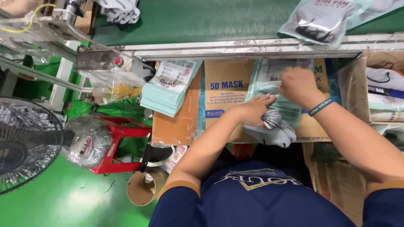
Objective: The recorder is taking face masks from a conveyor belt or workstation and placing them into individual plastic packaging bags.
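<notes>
My left hand (255, 110) is closed around a small bundle of grey fabric face masks (272, 126); the fingers are curled over the top of the bundle and press it down, so the hand is clamped on it. The ear loops and folded edges of the masks stick out below and to the right of my palm. My right hand (297, 85) is closed in a pinch on the upper edge of a pale green, see-through plastic pouch (269, 82), with the fingers together on the film and the knuckles turned toward the camera. On this wrist I wear a blue band with yellow marks (320, 107).

The grey masks look soft and wrinkled, stacked together, and they lie at the lower mouth of the pouch, partly over it. Both things rest on a flat brown cardboard box with blue print (227, 90), just in front of my body. To the left on the same box lies a tilted stack of the same pale green pouches (170, 88). Above the box runs a green conveyor belt (202, 19), where one packed pouch with masks (322, 19) lies.
</notes>
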